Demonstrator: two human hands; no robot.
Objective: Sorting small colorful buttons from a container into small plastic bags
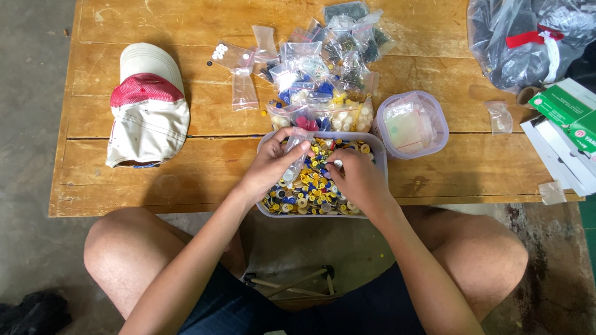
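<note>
So the person is sitting at the near edge of a worn wooden table (pixel 186 167), knees showing below it, with both hands over a clear rectangular tub (pixel 380 162) that's packed with loose buttons (pixel 310 189), mostly yellow with some blue, white and cream mixed in. The tub sits right at the near edge of the table, about the middle. The left hand (pixel 268 167) has its thumb and fingers pinched narrow on a small clear plastic bag (pixel 297 152), holding it up over the left part of the tub so it hangs down toward the buttons. The right hand (pixel 359 177) is just beside it, fingers curled close together with the tips down among the buttons near the bag; looks like it's got a pale button nipped at the fingertips, but it's too small to say for sure. Just beyond the tub there's a heap of little filled bags (pixel 323 80) with buttons sorted by colour, spreading toward the far edge. Right of the tub, touching or almost touching it, is a round clear container (pixel 439 124) with a few flat empty-looking bags in it. Off to the left, well apart from everything, lies a cream cap with a red mesh back (pixel 148 105). At the far right corner there's a big knotted plastic sack (pixel 528 43), and nearer along the right edge some green and white boxes (pixel 568 118), plus a couple of stray small bags.
</note>
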